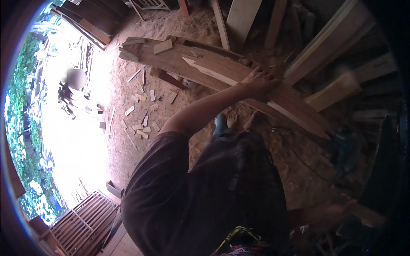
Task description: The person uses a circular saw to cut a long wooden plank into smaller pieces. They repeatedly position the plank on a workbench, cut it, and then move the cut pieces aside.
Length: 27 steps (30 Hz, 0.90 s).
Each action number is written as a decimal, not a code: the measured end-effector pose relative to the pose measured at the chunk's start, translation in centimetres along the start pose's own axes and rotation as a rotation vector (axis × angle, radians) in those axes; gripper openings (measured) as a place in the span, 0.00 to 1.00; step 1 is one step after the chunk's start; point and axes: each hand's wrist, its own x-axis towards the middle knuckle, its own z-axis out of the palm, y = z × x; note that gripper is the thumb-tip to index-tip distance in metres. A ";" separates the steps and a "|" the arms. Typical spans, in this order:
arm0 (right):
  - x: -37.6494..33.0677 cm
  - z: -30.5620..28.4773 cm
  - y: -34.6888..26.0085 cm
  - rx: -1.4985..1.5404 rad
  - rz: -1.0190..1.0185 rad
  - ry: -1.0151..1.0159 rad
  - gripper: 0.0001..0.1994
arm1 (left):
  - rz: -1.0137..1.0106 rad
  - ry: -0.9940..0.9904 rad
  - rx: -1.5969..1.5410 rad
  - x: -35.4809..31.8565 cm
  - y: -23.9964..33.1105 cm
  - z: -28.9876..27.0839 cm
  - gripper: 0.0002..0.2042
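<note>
My left hand (pixel 259 80) reaches across in front of me and grips the upper edge of a thick wooden plank (pixel 294 102). The plank lies slantwise on a long, wide wooden board (pixel 171 57) that serves as a bench. My right hand (pixel 348 204) is low at the right, in deep shadow, beside a brownish length of wood (pixel 369 215). Its fingers are too dim to make out. A teal power tool (pixel 347 149) sits near the plank's right end, also in shadow. A small offcut (pixel 163 46) lies on the board's far left part.
Several wood offcuts (pixel 143 128) are scattered over the sawdust-covered ground (pixel 171 149). A dark cable (pixel 305 162) runs toward the power tool. Long timbers (pixel 329 40) lean at the upper right. A slatted wooden frame (pixel 85 222) stands at the lower left, near a bright outdoor opening.
</note>
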 end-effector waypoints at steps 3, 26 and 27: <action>0.9 -0.5 0.1 0.158 0.040 0.007 0.20 | 0.032 0.076 -0.004 0.2 -0.1 0.4 0.50; -1.5 1.4 -0.4 -0.059 0.116 -0.238 0.17 | 0.138 0.237 -0.032 0.5 0.0 2.0 0.42; -1.5 1.7 -0.7 -0.067 0.173 -0.235 0.17 | -0.142 -0.195 -0.092 1.1 -0.5 2.3 0.44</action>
